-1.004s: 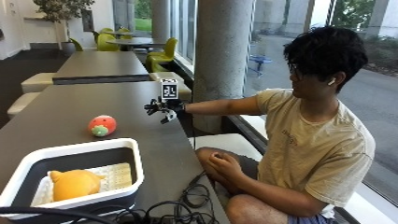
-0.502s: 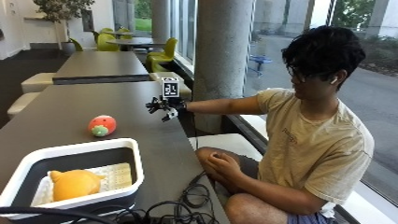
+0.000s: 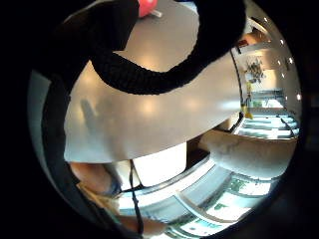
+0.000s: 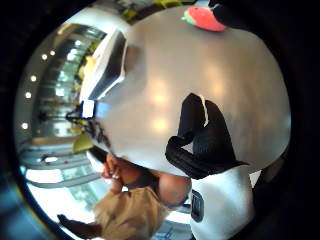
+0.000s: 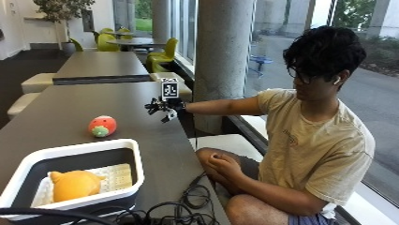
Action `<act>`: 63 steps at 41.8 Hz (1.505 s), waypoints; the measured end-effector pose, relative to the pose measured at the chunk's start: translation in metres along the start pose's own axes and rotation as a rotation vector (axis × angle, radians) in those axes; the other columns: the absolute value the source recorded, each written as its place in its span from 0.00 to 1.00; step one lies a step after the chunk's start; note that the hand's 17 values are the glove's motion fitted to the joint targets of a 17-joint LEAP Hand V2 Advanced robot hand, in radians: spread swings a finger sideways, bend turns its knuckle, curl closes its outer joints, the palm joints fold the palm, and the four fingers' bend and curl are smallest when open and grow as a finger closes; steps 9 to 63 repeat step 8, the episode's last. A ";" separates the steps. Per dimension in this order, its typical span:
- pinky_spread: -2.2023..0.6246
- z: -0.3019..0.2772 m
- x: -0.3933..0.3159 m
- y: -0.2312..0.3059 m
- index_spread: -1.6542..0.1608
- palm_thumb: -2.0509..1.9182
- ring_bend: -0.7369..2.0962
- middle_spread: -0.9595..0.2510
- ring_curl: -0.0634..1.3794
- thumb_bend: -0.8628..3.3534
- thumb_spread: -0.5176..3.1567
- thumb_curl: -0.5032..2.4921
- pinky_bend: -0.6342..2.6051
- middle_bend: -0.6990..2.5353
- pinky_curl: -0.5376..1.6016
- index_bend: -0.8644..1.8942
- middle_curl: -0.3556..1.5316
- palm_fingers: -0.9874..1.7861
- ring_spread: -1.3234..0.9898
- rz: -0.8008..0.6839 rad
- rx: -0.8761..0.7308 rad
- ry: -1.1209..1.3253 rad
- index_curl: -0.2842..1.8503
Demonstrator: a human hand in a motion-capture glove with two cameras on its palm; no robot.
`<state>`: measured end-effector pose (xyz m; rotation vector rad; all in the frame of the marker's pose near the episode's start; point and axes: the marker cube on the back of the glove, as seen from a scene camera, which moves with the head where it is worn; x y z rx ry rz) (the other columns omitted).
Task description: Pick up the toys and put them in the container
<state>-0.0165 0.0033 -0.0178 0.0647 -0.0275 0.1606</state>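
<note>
1. White plastic forms the rim of the rectangular container point(image 5: 75, 152), which has dark walls and sits at the near left end of the long grey table point(image 5: 69, 105); in the thumb side palm view the same container point(image 4: 107, 62) lies at the far edge of the tabletop.
2. Inside it lies a round yellow-orange soft toy point(image 5: 73, 183), resting on a pale cream waffle-textured pad point(image 5: 115, 176) that covers the container's floor.
3. Just beyond the container, apart from its far rim, a small red round soft toy with a green patch point(image 5: 102, 126) rests on the bare tabletop; it also shows in the thumb side palm view point(image 4: 202, 19).
4. To the right of that toy and well apart from it, the black-gloved right hand point(image 5: 163, 108) hovers above the table at the end of an outstretched arm.
5. Its fingers point(image 4: 200, 132) hang loosely curled and slightly spread, holding nothing and touching nothing.
6. A tangle of black cables point(image 5: 181, 206) lies on the table's near edge, beside the container.
</note>
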 end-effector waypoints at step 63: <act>0.78 -0.003 0.000 0.000 0.76 0.56 0.33 0.80 0.33 0.20 0.57 0.27 0.49 0.25 0.41 0.38 0.28 0.33 0.56 -0.002 -0.003 0.032 0.34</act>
